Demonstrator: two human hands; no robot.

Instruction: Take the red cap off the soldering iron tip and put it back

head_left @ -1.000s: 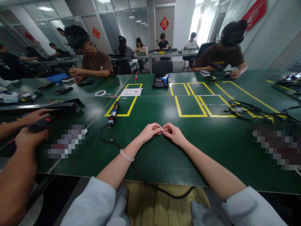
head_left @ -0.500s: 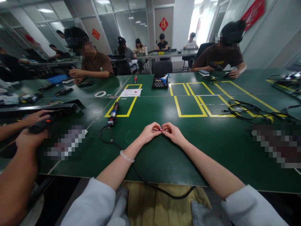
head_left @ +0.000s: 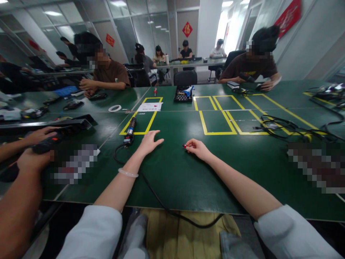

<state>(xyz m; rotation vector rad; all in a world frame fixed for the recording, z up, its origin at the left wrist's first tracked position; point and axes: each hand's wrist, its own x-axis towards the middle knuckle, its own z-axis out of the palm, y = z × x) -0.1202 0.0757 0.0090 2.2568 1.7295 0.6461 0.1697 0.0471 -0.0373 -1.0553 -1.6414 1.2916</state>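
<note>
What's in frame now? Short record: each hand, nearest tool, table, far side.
left hand: open, nothing visible in it, nearest the corded tool
right hand: pinching a small red item
corded tool: lying over one edge of a yellow tape outline
table: green
far side: black tray with a blue item in it

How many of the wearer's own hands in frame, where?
2: the left hand, open beside the cylindrical tool, and the right hand, pinching a small red piece over the table. Neither is hidden.

Right fingers (head_left: 191, 142) pinch red piece (head_left: 184, 146); left fingers (head_left: 154, 133) spread
</note>
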